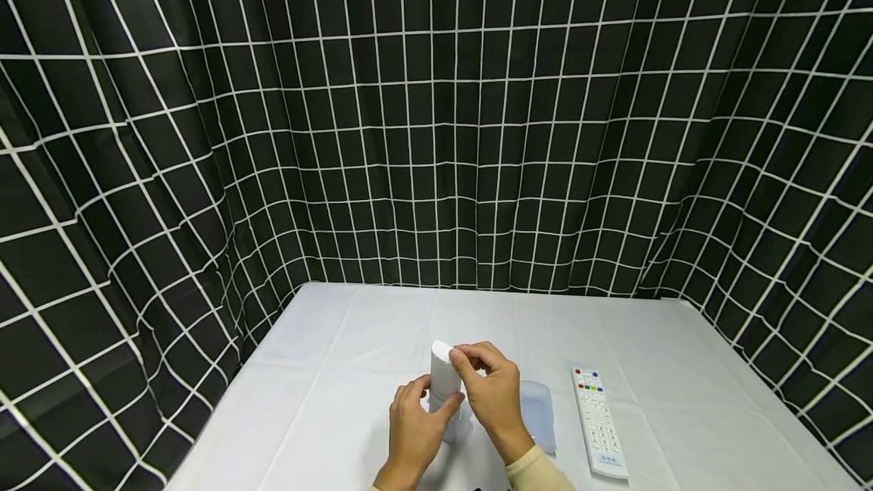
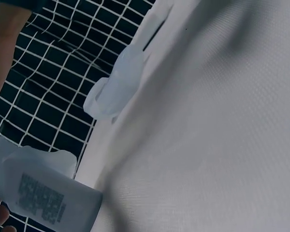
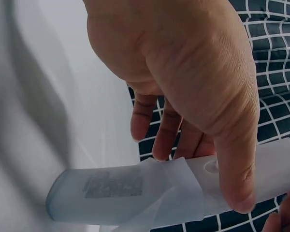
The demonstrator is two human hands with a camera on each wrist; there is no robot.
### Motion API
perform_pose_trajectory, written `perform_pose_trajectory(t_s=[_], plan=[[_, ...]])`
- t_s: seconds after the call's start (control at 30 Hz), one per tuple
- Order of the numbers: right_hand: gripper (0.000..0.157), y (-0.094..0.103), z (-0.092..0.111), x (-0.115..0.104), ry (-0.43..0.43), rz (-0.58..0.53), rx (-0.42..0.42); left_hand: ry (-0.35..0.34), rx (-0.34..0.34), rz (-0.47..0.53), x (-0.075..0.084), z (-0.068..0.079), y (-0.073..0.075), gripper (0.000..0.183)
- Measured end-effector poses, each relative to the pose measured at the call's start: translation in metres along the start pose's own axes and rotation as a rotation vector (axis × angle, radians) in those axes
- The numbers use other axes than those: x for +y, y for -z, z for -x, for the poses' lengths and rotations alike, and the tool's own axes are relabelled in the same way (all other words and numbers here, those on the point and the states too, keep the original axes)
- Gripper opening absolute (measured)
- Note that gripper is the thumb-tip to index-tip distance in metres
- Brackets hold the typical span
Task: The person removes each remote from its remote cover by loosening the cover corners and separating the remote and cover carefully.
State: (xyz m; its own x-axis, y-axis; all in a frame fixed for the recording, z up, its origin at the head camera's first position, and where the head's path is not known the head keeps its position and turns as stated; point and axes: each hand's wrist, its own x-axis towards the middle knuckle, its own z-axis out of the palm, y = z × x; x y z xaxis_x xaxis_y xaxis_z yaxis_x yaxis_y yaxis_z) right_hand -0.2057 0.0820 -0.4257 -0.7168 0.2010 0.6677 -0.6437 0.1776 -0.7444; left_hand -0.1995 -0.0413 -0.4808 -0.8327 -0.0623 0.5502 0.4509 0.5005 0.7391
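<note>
A white remote control (image 1: pixel 442 371) stands upright over the table, its back and buttons not shown in the head view. A translucent soft cover (image 3: pixel 121 186) sits around its lower part, with a grey printed label showing through and the cover's loose edge (image 2: pixel 43 159) flaring out. Low on the remote, my left hand (image 1: pixel 416 424) grips it between thumb and fingers. My right hand (image 1: pixel 496 392) pinches its upper end with thumb and forefinger; the right wrist view shows the thumb (image 3: pixel 237 179) pressed along the white casing.
Just right of my hands, a second translucent cover (image 1: pixel 537 415) lies on the white table (image 1: pixel 327 377). Farther right rests another white remote control (image 1: pixel 599 421), its buttons facing up. Black curtains with a white grid (image 1: pixel 450 135) enclose the table's back and sides.
</note>
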Motion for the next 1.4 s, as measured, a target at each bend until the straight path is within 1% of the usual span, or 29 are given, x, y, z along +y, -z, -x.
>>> perform_pose_trajectory(t_s=[0.1, 0.2, 0.3, 0.4, 0.5, 0.6, 0.7, 0.77, 0.83, 0.93, 1.0, 1.07, 1.2, 1.27, 1.4], plan=[[0.011, 0.001, 0.000, -0.001, 0.020, -0.009, -0.042, 0.002, -0.025, -0.001, 0.001, -0.001, -0.001, 0.052], [0.015, 0.002, -0.002, -0.003, 0.032, -0.018, -0.094, 0.007, -0.069, 0.004, 0.001, 0.000, 0.000, 0.053], [0.019, 0.004, -0.002, -0.003, -0.008, -0.026, -0.153, 0.005, -0.109, 0.012, 0.001, 0.000, 0.000, 0.056], [0.024, 0.007, -0.001, -0.002, -0.070, -0.052, -0.219, 0.003, -0.128, 0.025, 0.000, 0.001, 0.000, 0.058], [0.029, 0.009, -0.001, -0.001, -0.113, -0.081, -0.291, 0.005, -0.139, 0.034, -0.001, 0.002, -0.001, 0.064], [0.034, 0.010, -0.002, -0.001, -0.132, -0.104, -0.358, 0.006, -0.140, 0.037, -0.002, 0.001, -0.003, 0.067], [0.037, 0.010, -0.003, -0.001, -0.126, -0.107, -0.393, -0.013, -0.136, 0.035, -0.002, 0.000, -0.004, 0.061], [0.038, 0.010, -0.003, 0.001, -0.092, -0.089, -0.393, -0.030, -0.145, 0.040, -0.003, -0.001, -0.004, 0.058], [0.038, 0.011, -0.003, 0.002, -0.034, -0.058, -0.381, -0.045, -0.162, 0.053, -0.004, -0.001, -0.004, 0.057], [0.039, 0.010, -0.003, 0.004, 0.044, -0.005, -0.339, -0.058, -0.198, 0.081, -0.005, -0.002, -0.003, 0.060], [0.040, 0.010, -0.002, 0.003, 0.074, 0.023, -0.300, -0.062, -0.209, 0.090, -0.006, -0.001, -0.004, 0.062], [0.042, 0.009, -0.002, -0.003, 0.074, 0.053, -0.251, -0.074, -0.209, 0.097, -0.007, -0.001, -0.004, 0.062], [0.043, 0.007, -0.004, -0.027, 0.070, 0.109, -0.174, -0.105, -0.173, 0.094, -0.009, 0.001, -0.004, 0.056], [0.042, 0.006, -0.005, -0.037, 0.064, 0.123, -0.159, -0.114, -0.161, 0.107, -0.011, 0.001, -0.003, 0.054], [0.037, 0.007, -0.006, -0.039, 0.065, 0.133, -0.155, -0.107, -0.183, 0.164, -0.015, 0.000, 0.002, 0.054]])
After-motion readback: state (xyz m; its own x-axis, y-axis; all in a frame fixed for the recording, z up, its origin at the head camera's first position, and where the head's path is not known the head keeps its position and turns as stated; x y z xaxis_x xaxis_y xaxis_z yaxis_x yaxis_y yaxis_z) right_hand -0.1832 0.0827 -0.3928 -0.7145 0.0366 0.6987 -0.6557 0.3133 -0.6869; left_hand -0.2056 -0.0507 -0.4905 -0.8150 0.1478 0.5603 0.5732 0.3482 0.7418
